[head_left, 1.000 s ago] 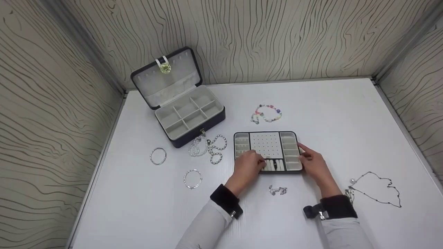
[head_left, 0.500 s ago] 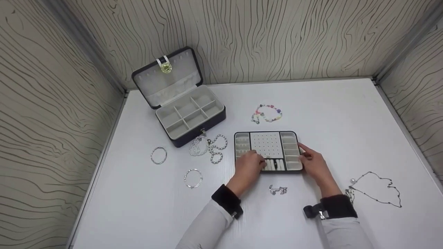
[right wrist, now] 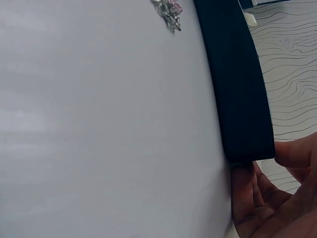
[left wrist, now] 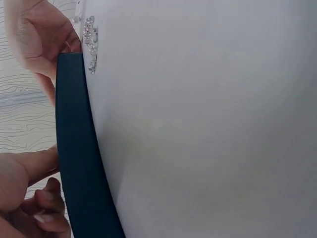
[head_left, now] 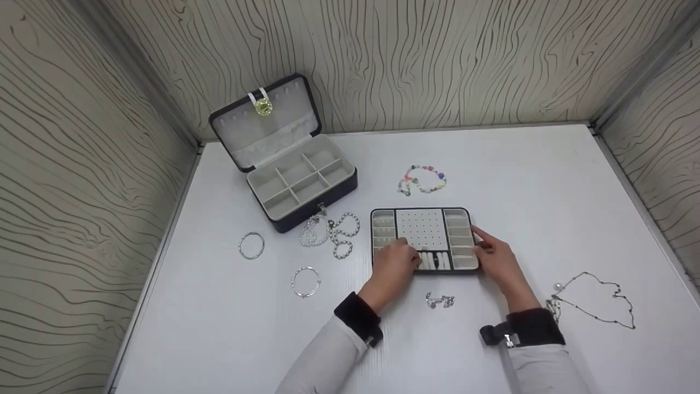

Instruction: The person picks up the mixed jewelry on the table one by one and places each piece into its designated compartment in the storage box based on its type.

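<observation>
A flat jewelry tray [head_left: 420,230] with a dark rim lies on the table, holding small side compartments, a dotted white panel and a row of pale ring rolls [head_left: 441,261]. My right hand [head_left: 499,262] grips its right end; the right wrist view shows the thumb at the upper edge and fingers [right wrist: 242,191] against the end wall. Over the tray's front left part is my left hand [head_left: 392,268], its fingertips down at the ring rolls. In the left wrist view its fingers [left wrist: 47,201] are curled behind the tray's dark wall [left wrist: 81,144]. I cannot tell whether they pinch anything.
An open jewelry box [head_left: 306,210] stands back left, with pearl strands [head_left: 343,235] before it. Two bangles [head_left: 251,245] lie left. A colorful bead bracelet [head_left: 426,180] is behind the tray, a sparkly chain piece [head_left: 440,300] in front, a thin necklace [head_left: 599,318] at right.
The left hand makes only a very slight shift at the ring rolls. The right hand and tray stay in place, and the whole head view drifts a little.
</observation>
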`<state>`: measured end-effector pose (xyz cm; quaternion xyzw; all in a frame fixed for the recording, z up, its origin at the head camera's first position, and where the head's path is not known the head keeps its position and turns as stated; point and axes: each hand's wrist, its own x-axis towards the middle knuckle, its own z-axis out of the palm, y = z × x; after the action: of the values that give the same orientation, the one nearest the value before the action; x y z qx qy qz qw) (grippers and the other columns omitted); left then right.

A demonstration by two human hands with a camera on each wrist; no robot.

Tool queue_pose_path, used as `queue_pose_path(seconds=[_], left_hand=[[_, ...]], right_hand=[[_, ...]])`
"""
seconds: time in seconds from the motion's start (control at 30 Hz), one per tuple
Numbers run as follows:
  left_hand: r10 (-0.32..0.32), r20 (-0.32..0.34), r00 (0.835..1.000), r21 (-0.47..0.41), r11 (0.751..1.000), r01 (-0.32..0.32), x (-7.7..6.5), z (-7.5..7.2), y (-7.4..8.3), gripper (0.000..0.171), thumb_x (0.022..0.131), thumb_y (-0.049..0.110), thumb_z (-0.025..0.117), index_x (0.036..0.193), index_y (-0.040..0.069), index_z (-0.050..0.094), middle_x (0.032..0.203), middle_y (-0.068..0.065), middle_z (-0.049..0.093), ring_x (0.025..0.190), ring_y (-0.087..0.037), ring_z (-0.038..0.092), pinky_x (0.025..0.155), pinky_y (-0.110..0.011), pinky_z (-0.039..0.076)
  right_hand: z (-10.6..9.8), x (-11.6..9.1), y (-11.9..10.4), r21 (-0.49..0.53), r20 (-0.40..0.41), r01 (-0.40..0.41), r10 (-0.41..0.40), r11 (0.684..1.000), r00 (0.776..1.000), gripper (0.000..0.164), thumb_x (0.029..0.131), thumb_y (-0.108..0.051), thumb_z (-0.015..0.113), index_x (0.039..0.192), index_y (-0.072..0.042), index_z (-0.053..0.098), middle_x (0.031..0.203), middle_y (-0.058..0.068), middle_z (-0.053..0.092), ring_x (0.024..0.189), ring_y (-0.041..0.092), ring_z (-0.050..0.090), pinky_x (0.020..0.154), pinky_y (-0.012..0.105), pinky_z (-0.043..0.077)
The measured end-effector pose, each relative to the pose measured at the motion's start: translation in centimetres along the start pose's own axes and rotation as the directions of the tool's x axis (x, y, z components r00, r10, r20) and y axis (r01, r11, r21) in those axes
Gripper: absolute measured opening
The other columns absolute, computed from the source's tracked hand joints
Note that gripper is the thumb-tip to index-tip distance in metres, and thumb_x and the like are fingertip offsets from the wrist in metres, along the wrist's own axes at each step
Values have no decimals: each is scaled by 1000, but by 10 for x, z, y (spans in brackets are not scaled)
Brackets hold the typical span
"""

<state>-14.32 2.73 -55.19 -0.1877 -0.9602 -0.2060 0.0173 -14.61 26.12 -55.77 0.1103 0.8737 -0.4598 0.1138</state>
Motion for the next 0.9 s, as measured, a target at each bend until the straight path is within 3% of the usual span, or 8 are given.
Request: queue_pose_path(seconds=[0.17,0.3,0.43,0.53,0.7,0.9], left_hand=[[59,-14,998,53,997,-58,-5,-4,2,15,87,17,71,73,15,77,72,4,52,54,-11,48,46,-22,39],[83,57,995,51,995,-86,-6,-9,1,13,88,13,69,78,15,78,75,2,52,56,-10,46,46,-21,37],[39,143,989,-12,999,-38,-6,-16,-2,12,92,16,67,91,18,79,82,2,54,65,-9,49,54,-22,42],[-3,167,986,-88,996,18,-8,-19,-6,15,95,17,64,100,18,78,87,3,56,72,-9,52,59,-22,46],[-59,141,988,-201,976,87,-13,-27,-17,20,94,13,64,112,12,74,97,-1,60,79,-12,58,64,-25,50],[-108,70,992,-239,963,122,-18,-34,-35,30,88,8,70,117,9,70,102,-3,58,81,-17,62,66,-28,52]], right_hand=[[0,0,1,-11,-5,2,-2,1000,1000,53,101,-6,46,152,-11,35,127,28,52,105,31,51,72,29,46],[0,0,0,-17,-7,5,-5,1000,1000,53,101,-6,47,152,-11,36,127,28,53,105,31,51,73,29,45],[0,0,-1,-18,-6,1,-1,1000,1000,53,101,-7,46,152,-11,36,128,28,52,105,32,51,72,29,46],[0,0,-1,-16,-8,0,0,1000,1000,53,100,-7,47,152,-11,36,128,28,52,105,32,51,72,29,46],[0,0,-1,-17,-5,-4,4,1000,1000,53,101,-8,47,152,-11,36,129,29,52,106,32,51,73,30,46],[0,0,0,-22,-11,-13,13,1000,1000,53,101,-8,47,152,-12,36,131,29,51,109,33,51,75,31,46]])
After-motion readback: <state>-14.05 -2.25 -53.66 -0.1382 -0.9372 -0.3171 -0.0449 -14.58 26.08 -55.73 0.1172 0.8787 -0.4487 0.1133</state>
